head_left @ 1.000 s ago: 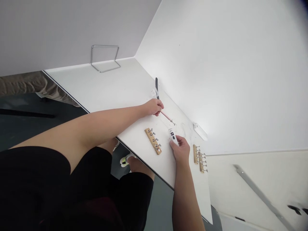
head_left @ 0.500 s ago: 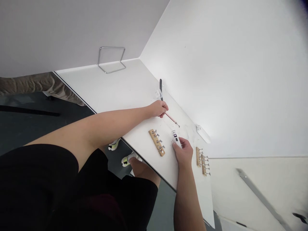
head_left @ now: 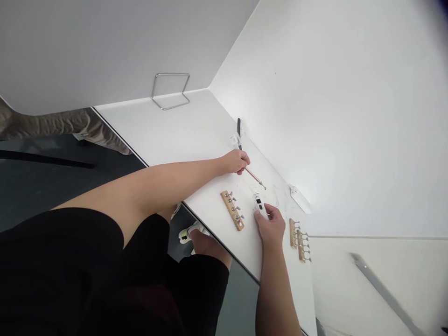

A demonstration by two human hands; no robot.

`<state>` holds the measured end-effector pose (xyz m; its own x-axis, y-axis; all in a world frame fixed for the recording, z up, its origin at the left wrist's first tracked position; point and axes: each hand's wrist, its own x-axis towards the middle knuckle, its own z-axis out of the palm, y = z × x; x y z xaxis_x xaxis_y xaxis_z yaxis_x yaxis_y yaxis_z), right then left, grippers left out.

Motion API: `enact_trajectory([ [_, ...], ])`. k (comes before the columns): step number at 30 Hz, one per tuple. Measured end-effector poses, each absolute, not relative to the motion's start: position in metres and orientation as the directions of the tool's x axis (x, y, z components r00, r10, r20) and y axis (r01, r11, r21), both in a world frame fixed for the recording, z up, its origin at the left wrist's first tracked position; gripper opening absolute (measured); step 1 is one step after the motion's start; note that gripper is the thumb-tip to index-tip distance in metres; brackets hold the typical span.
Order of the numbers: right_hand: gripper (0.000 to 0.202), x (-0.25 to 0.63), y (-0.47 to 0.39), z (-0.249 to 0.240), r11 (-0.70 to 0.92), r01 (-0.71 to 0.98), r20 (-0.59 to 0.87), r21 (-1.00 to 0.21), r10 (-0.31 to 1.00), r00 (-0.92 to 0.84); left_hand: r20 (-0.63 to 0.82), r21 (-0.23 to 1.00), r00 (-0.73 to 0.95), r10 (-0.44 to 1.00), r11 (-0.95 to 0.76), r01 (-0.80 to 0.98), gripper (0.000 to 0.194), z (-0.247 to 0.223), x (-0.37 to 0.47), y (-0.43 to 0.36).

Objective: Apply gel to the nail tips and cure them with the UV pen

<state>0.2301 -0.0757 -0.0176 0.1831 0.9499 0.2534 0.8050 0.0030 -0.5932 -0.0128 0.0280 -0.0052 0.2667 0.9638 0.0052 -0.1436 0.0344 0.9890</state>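
Note:
My left hand (head_left: pixel 237 161) pinches a thin pinkish rod (head_left: pixel 253 176) whose metal tip points down and right. The white handheld device (head_left: pixel 261 205), with a small dark display, is in my right hand (head_left: pixel 272 225), a short way below the rod's tip. Left of the device lies a wooden strip (head_left: pixel 232 210) with several metal pegs. Two more pegged strips (head_left: pixel 293 233) lie side by side to the right of my right hand.
A black-handled tool (head_left: pixel 239 127) and a clear plastic piece (head_left: pixel 235 140) lie beyond my left hand on the white table (head_left: pixel 175 135). A bent wire frame (head_left: pixel 171 92) stands at the back left. A white power strip (head_left: pixel 300 199) lies along the wall.
The whole view has shifted slightly, moving things right and down in the picture. Both hands keep their holds. The device's display showed a lit mark before and looks dark now.

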Motion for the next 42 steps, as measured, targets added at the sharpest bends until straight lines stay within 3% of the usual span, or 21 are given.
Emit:
enact_trajectory([
  [24,0.047,0.236,-0.073,-0.018,-0.082,0.902,0.245,-0.424,0.948,0.201,0.035,0.985,0.259,0.965,0.011,-0.174,0.010,-0.004,-0.015,0.028],
  [42,0.046,0.231,-0.075,-0.016,-0.076,0.899,0.231,-0.432,0.954,0.192,0.037,0.989,0.278,0.960,0.006,-0.150,0.010,-0.003,-0.014,0.025],
])
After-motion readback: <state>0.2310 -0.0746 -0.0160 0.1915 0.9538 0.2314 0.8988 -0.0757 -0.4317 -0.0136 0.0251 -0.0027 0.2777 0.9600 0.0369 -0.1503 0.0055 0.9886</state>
